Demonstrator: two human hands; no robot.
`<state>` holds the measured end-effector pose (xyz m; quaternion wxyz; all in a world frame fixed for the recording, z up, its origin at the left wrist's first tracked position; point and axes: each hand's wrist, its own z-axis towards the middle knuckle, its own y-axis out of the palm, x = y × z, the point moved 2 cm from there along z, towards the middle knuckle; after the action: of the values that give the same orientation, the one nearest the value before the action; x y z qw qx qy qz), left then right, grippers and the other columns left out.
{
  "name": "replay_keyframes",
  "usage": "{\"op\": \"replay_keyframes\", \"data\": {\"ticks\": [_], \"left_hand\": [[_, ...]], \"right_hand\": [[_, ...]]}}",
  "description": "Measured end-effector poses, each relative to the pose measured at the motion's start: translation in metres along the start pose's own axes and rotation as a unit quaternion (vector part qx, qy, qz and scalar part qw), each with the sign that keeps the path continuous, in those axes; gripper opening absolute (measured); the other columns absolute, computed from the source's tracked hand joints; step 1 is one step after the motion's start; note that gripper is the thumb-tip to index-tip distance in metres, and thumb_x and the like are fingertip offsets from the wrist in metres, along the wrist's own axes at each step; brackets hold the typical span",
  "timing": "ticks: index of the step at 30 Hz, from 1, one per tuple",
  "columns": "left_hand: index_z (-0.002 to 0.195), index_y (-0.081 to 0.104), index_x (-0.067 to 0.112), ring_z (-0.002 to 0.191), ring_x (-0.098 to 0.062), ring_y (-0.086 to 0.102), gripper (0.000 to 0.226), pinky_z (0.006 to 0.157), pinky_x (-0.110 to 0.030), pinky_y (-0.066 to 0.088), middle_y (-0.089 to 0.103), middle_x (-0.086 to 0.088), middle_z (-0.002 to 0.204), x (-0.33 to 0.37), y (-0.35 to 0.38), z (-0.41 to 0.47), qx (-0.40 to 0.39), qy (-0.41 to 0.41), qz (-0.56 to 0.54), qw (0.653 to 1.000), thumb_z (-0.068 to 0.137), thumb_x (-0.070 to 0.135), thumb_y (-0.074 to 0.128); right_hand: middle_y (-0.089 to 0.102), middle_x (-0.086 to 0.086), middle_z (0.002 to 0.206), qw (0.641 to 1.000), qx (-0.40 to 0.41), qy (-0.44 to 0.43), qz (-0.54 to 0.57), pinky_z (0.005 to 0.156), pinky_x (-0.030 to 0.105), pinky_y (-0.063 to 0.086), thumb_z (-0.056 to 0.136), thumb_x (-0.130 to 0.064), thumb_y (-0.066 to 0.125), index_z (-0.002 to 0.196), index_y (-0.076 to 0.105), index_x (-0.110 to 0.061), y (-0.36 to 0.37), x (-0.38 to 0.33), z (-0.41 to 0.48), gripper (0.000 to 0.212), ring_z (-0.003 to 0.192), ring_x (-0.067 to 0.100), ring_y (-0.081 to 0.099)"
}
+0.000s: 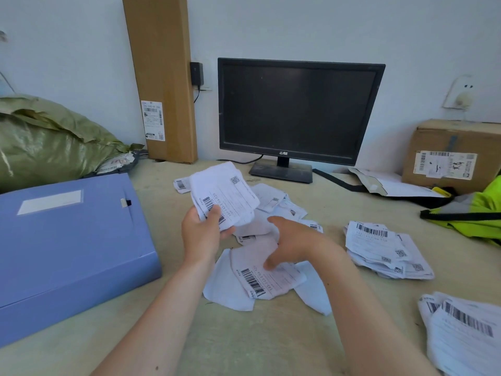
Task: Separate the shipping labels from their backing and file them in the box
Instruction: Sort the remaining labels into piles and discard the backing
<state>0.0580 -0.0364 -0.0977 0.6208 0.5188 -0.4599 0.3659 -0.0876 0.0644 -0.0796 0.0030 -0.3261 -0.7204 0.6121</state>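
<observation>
My left hand [202, 234] grips a small bundle of white shipping labels [225, 194] above the table, thumb across the barcode. My right hand [291, 242] reaches down with spread fingers, its fingertips touching a label with a barcode [267, 280] that lies on loose white backing sheets [227, 291]. More loose labels [282, 204] are scattered behind the hands. The blue file box [70, 248] lies shut on the left of the table, its clasp facing up.
A stack of labels [387, 248] lies to the right, another stack [466, 332] at the near right corner. A dark monitor [298, 109] stands behind. A cardboard box [458, 153], a neon vest [477, 210], a tall carton [162, 77] and a green sack [48, 142] ring the table.
</observation>
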Motion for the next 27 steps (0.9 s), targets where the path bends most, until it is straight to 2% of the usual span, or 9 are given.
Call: {"op": "replay_keyframes", "data": {"ticks": [3, 7, 12, 16, 19, 21, 23, 25, 27], "left_hand": [[0.113, 0.06, 0.009, 0.084, -0.013, 0.068, 0.017, 0.051, -0.022, 0.057, 0.069, -0.003, 0.102, 0.001, 0.001, -0.002, -0.008, 0.008, 0.003, 1.0, 0.099, 0.008, 0.049], [0.118, 0.057, 0.007, 0.089, -0.016, 0.069, 0.022, 0.052, -0.023, 0.057, 0.069, -0.006, 0.108, 0.001, 0.002, -0.002, -0.012, 0.01, 0.003, 1.0, 0.101, 0.009, 0.044], [0.121, 0.055, 0.006, 0.093, -0.016, 0.068, 0.025, 0.055, -0.025, 0.058, 0.068, -0.008, 0.114, -0.001, 0.002, -0.002, -0.019, 0.005, 0.007, 1.0, 0.102, 0.009, 0.039], [0.119, 0.056, 0.005, 0.094, -0.015, 0.068, 0.025, 0.057, -0.025, 0.059, 0.067, -0.008, 0.113, 0.0, 0.002, -0.002, -0.025, -0.001, 0.002, 1.0, 0.101, 0.006, 0.039], [0.113, 0.059, 0.006, 0.092, -0.019, 0.068, 0.025, 0.055, -0.022, 0.057, 0.069, -0.006, 0.105, 0.002, 0.002, -0.004, -0.032, -0.004, 0.012, 0.999, 0.098, 0.001, 0.04], [0.108, 0.062, 0.007, 0.093, -0.023, 0.069, 0.023, 0.058, -0.025, 0.059, 0.071, -0.007, 0.102, 0.001, 0.004, -0.005, -0.049, -0.019, 0.029, 0.998, 0.097, 0.001, 0.042], [0.103, 0.065, 0.01, 0.093, -0.025, 0.07, 0.02, 0.064, -0.029, 0.061, 0.072, -0.009, 0.102, 0.0, 0.008, -0.008, -0.083, -0.055, 0.021, 0.995, 0.096, 0.003, 0.047], [0.1, 0.067, 0.014, 0.09, -0.025, 0.072, 0.017, 0.066, -0.032, 0.061, 0.074, -0.01, 0.1, 0.0, 0.012, -0.012, -0.125, -0.099, 0.003, 0.987, 0.096, 0.006, 0.052], [0.104, 0.066, 0.012, 0.088, -0.027, 0.072, 0.016, 0.068, -0.035, 0.062, 0.074, -0.013, 0.102, 0.0, 0.018, -0.016, -0.166, -0.135, -0.013, 0.977, 0.098, 0.015, 0.051]], "right_hand": [[0.048, 0.002, 0.142, 0.999, -0.01, -0.01, 0.038, 0.085, 0.029, 0.05, 0.069, -0.026, 0.084, 0.154, 0.016, -0.031, 0.003, -0.002, 0.003, 0.108, 0.121, 0.021, 0.053], [0.043, 0.003, 0.144, 0.999, -0.004, -0.011, 0.042, 0.093, 0.036, 0.052, 0.068, -0.025, 0.084, 0.154, 0.016, -0.031, 0.002, -0.001, 0.003, 0.11, 0.124, 0.022, 0.051], [0.042, 0.0, 0.14, 0.997, -0.032, -0.023, 0.064, 0.089, 0.029, 0.049, 0.075, -0.016, 0.079, 0.151, 0.027, -0.03, 0.002, -0.005, -0.001, 0.093, 0.123, 0.02, 0.049], [0.056, -0.002, 0.109, 0.991, 0.004, -0.035, 0.128, 0.073, 0.024, 0.046, 0.079, -0.015, 0.069, 0.125, 0.058, -0.023, -0.01, 0.004, 0.001, 0.048, 0.094, 0.014, 0.056], [0.051, 0.004, 0.08, 0.954, 0.085, -0.056, 0.283, 0.062, 0.026, 0.035, 0.082, -0.006, 0.057, 0.087, 0.06, -0.007, -0.027, 0.009, -0.005, 0.006, 0.073, 0.015, 0.047], [0.046, 0.004, 0.07, 0.898, 0.159, -0.041, 0.408, 0.055, 0.025, 0.031, 0.082, -0.004, 0.052, 0.076, 0.054, -0.013, -0.036, 0.011, -0.01, 0.011, 0.064, 0.017, 0.041], [0.042, 0.002, 0.066, 0.853, 0.222, -0.029, 0.471, 0.056, 0.025, 0.03, 0.081, -0.01, 0.05, 0.072, 0.048, -0.018, -0.039, 0.011, -0.009, 0.012, 0.061, 0.017, 0.038], [0.047, 0.002, 0.074, 0.843, 0.25, -0.031, 0.475, 0.066, 0.031, 0.035, 0.078, -0.019, 0.051, 0.077, 0.051, -0.02, -0.037, 0.007, -0.007, 0.002, 0.07, 0.018, 0.043], [0.057, 0.0, 0.08, 0.846, 0.261, -0.024, 0.465, 0.071, 0.033, 0.039, 0.083, -0.019, 0.053, 0.08, 0.055, -0.017, -0.034, 0.004, -0.005, 0.004, 0.076, 0.017, 0.049]]}}
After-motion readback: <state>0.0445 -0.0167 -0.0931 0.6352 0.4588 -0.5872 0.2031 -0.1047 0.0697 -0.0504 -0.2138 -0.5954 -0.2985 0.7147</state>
